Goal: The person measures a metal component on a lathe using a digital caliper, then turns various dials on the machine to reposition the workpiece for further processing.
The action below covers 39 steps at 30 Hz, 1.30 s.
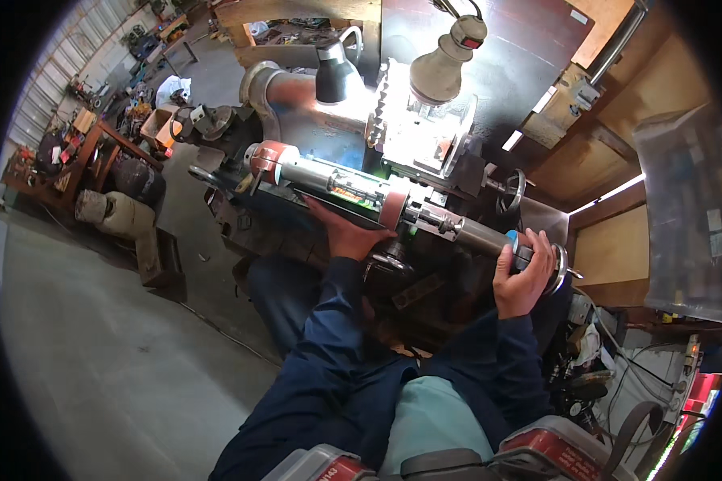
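Observation:
A long cylindrical metal assembly [480,235] lies slantwise across the machine in front of me, its left end farther away. It has a red collar [272,159] near the left end, another red collar [392,210] mid-length and open sections with inner parts showing. My left hand [350,232] is against its near side, just left of the middle collar; part of its fingers goes out of sight beneath the assembly. At the right end, beside a blue ring [513,237], my right hand [525,275] curls its thumb and fingers around the dark end piece.
Two lamps, a black one [334,76] and a beige one [439,74], hang over the brightly lit machine. Handwheels stick out at the right [512,192], lower right [561,270] and left [206,175]. Wooden panels stand at right; cluttered shelving [80,156] is at far left.

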Available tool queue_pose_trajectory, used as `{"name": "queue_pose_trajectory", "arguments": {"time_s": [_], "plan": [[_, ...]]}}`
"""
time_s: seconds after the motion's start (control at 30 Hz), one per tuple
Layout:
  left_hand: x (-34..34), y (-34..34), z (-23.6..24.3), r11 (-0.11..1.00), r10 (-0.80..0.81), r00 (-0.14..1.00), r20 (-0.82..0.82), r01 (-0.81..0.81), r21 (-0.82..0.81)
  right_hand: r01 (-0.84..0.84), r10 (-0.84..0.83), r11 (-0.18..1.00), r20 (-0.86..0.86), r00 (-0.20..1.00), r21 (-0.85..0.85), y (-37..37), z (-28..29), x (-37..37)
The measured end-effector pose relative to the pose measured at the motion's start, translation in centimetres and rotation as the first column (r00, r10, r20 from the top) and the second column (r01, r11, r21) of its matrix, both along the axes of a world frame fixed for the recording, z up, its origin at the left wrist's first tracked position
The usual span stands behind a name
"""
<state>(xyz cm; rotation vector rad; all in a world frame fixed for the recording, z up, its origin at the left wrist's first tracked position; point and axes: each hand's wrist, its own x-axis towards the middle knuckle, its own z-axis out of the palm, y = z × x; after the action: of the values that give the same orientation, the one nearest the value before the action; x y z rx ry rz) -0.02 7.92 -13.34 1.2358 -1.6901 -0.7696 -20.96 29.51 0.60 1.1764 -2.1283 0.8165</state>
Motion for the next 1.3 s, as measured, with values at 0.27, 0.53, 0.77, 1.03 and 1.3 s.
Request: {"name": "queue_pose_trajectory", "arguments": {"time_s": [0.27, 0.53, 0.77, 1.03, 1.3], "plan": [[-0.7, 0.8, 2.1, 0.999, 0.040, 0.998, 0.053, -0.041, 0.012, -0.103, 0.099, 0.995, 0.227, 0.969, 0.009, -1.8, 1.4, -3.5], [0.1, -1.2, 4.6, 0.996, 0.067, 0.998, -0.009, -0.067, -0.052, -0.083, 0.077, 0.997, 0.276, 0.958, 0.009, -4.1, 0.6, -7.5], [-0.3, -2.1, 6.5, 0.984, 0.112, 0.958, 0.262, -0.070, -0.166, -0.072, 0.080, 0.997, 0.262, 0.962, -0.040, -4.0, 0.6, -6.7], [0.6, -2.5, 9.2, 0.982, 0.124, 0.941, 0.315, -0.070, -0.176, -0.092, 0.117, 0.987, 0.204, 0.972, -0.128, -2.9, 0.8, -5.6], [0.0, -1.7, 12.1, 0.981, 0.190, 0.866, 0.463, -0.145, -0.132, -0.088, 0.115, 0.988, 0.225, 0.968, -0.124, -2.6, 0.3, -5.8]]}}
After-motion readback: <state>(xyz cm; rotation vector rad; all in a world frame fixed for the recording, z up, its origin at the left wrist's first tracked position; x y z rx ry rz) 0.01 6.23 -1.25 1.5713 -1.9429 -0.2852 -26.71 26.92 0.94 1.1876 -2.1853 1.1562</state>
